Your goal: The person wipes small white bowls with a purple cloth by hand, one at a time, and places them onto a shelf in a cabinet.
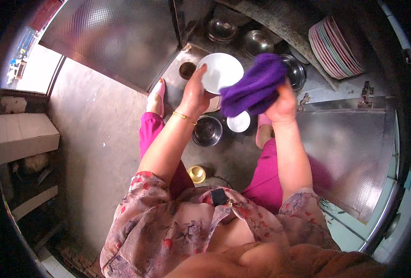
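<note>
My left hand (195, 92) grips a white bowl (222, 72) by its left side, thumb over the rim. My right hand (283, 102) holds a bunched purple cloth (254, 85), slightly blurred, whose left end lies close to the bowl's lower right edge; whether they touch I cannot tell. On the floor below my hands stand a steel bowl (207, 131) and a small white bowl (238, 122). Nearer my body is a small yellow metal bowl (196, 174).
Several steel bowls (258, 42) sit inside the low cupboard ahead. A stack of pastel-rimmed plates (335, 52) stands at the upper right. Textured cabinet doors, one at the left (111, 38) and one at the right (344, 149), are swung out. Left is a wooden shelf (26, 135).
</note>
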`<state>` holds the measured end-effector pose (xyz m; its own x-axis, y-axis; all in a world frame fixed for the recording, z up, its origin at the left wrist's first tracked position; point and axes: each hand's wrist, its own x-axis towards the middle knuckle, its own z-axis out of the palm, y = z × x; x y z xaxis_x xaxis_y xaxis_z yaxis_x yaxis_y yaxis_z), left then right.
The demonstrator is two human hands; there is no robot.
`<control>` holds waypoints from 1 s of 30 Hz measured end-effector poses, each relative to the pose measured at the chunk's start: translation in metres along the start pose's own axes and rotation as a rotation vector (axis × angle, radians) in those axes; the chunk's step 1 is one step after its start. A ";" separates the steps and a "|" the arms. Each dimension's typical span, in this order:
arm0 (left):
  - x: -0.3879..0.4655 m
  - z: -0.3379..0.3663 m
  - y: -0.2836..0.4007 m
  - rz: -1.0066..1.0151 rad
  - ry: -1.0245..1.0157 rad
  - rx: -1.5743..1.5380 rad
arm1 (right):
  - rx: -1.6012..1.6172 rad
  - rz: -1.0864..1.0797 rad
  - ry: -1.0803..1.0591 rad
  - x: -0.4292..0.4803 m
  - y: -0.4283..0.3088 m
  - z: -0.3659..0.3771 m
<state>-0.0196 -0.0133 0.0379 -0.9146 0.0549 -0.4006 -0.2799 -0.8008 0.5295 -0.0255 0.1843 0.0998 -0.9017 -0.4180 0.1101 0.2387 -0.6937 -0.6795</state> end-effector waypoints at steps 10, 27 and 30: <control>-0.001 -0.002 0.009 0.015 -0.003 -0.009 | 0.240 -0.072 0.048 0.011 -0.021 0.022; 0.000 -0.004 0.011 0.004 -0.040 -0.059 | -0.360 -0.203 0.094 0.021 -0.024 0.016; -0.001 -0.003 0.013 0.008 -0.042 -0.087 | -0.850 -0.238 0.154 0.026 -0.023 0.019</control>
<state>-0.0214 -0.0252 0.0430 -0.9286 0.0721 -0.3640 -0.2481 -0.8500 0.4647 -0.0474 0.1787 0.1322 -0.9464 -0.1927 0.2592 -0.2529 -0.0571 -0.9658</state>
